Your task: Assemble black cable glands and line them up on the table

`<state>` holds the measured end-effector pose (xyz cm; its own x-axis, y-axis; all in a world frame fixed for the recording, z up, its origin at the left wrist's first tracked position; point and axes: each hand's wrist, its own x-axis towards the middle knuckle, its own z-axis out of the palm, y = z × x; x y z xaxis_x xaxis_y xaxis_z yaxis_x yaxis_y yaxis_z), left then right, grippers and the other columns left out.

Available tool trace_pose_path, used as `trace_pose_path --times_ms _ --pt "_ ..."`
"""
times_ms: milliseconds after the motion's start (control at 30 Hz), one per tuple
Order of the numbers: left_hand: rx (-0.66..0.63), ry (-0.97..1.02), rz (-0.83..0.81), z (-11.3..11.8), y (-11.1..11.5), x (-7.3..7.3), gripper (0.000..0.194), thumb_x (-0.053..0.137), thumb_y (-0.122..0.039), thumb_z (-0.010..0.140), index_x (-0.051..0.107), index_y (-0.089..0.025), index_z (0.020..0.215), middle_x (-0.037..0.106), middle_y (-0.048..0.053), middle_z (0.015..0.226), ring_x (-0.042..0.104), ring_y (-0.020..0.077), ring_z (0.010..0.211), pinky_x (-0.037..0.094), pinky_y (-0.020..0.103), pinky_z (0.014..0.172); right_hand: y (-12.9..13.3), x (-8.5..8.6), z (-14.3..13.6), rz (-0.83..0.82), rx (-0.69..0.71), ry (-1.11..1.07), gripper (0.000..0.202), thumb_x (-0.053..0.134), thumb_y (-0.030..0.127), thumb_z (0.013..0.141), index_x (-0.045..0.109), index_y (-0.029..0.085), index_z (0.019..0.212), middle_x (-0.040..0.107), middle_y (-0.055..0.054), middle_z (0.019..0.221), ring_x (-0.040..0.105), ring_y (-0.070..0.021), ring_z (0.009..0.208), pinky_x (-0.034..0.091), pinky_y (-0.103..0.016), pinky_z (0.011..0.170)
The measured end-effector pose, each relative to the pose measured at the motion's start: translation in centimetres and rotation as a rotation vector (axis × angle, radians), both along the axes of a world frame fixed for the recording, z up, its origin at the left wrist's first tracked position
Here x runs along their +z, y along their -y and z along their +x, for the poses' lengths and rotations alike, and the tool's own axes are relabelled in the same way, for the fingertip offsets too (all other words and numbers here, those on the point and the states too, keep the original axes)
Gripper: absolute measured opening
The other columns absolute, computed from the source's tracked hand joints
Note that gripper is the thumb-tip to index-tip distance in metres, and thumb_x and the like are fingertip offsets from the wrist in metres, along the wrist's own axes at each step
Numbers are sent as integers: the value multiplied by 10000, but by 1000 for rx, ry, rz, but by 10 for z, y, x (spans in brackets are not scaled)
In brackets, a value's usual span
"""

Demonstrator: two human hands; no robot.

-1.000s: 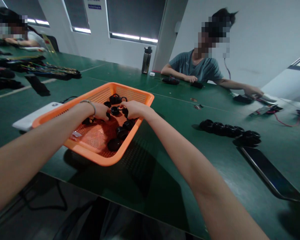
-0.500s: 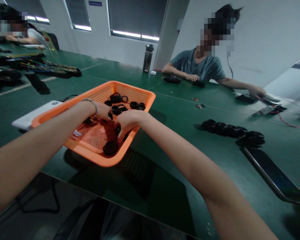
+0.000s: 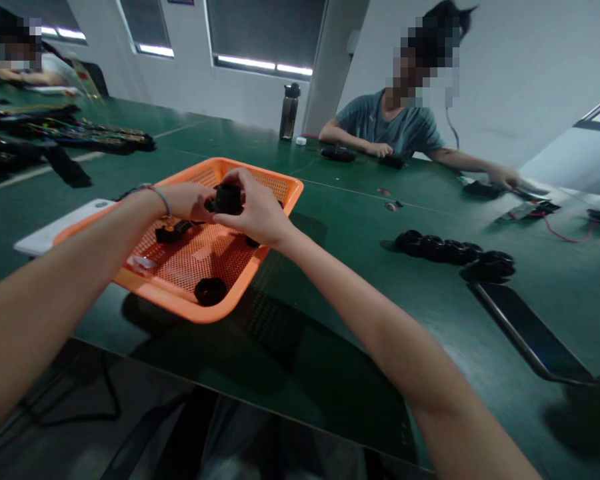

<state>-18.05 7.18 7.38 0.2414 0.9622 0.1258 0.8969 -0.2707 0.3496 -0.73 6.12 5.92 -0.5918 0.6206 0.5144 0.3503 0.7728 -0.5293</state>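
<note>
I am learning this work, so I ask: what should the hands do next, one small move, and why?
Perhaps steady the black part with the left hand: the right hand grips the part over the orange basket, and the left hand is close beside it, though contact is unclear.

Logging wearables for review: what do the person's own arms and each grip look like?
The left arm and right arm are bare, no sleeve in view. A thin, pale bluish bracelet rings the left at the wrist; none shows on the right. The left grip and right grip are human hands, without gloves.
</note>
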Motion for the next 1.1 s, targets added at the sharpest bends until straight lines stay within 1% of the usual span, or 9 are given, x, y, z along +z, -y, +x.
trace_pose_path --times_ms 67,167,267,367,500,633,767,933,1100 --pt "-16 -41 -44 3 2 10 74 624 -108 630 649 -109 700 536 -86 463 400 74 512 295 177 544 4 0 15 -44 2 -143 443 686 254 687 473 158 1064 618 -75 1079 593 -200 982 475 -338 851" --pt "14 -126 36 19 13 30 335 602 -225 757 608 -49 1043 612 -36 688 425 75 615 328 186 632 16 -2 50 -117 -8 -221 427 685 234 672 486 207 1049 629 -28 1041 609 -169 872 503 -323 779" --pt "91 -45 183 47 34 47 415 606 -279 787 567 -38 1123 626 17 862 456 82 682 379 241 729 30 -14 92 -135 -105 -216 417 684 213 664 506 220 1041 635 -27 1013 606 -165 827 509 -312 723" --pt "-41 87 230 85 67 50 383 592 -331 798 592 -69 1079 626 17 894 524 109 748 412 265 762 44 -33 132 -143 -220 -97 434 691 209 651 506 201 1043 634 -47 980 605 -175 807 507 -324 706" --pt "-247 139 263 145 115 27 361 688 -294 704 615 -148 1026 614 23 916 580 173 824 461 287 774 58 -55 174 -197 -324 18 413 665 213 666 499 186 1043 630 -75 1000 609 -199 851 504 -365 752" --pt "-376 187 22 192 137 -12 337 636 -232 741 595 -200 1074 561 40 1003 601 150 739 516 286 708 66 -67 199 -208 -418 -28 376 637 226 662 494 205 1009 629 -77 1003 610 -223 895 500 -399 784" --pt "-293 146 -9 212 116 -45 388 595 -215 760 549 -156 1141 535 83 1066 614 213 889 524 349 807 66 -75 211 -225 -547 -102 374 633 194 628 473 209 966 620 -74 971 608 -231 891 504 -412 782" --pt "-159 125 -9 206 77 -70 536 610 -221 745 445 -83 1236 569 137 1094 593 264 981 496 402 871 63 -83 215 -234 -580 -95 399 668 179 614 453 213 949 604 -61 967 595 -223 896 504 -406 782" --pt "-246 105 46 193 64 -83 348 604 -239 740 545 -125 1064 621 111 1038 556 275 1009 456 421 907 64 -85 213 -246 -518 -70 414 685 160 622 465 219 968 606 -50 998 597 -204 914 512 -367 754"
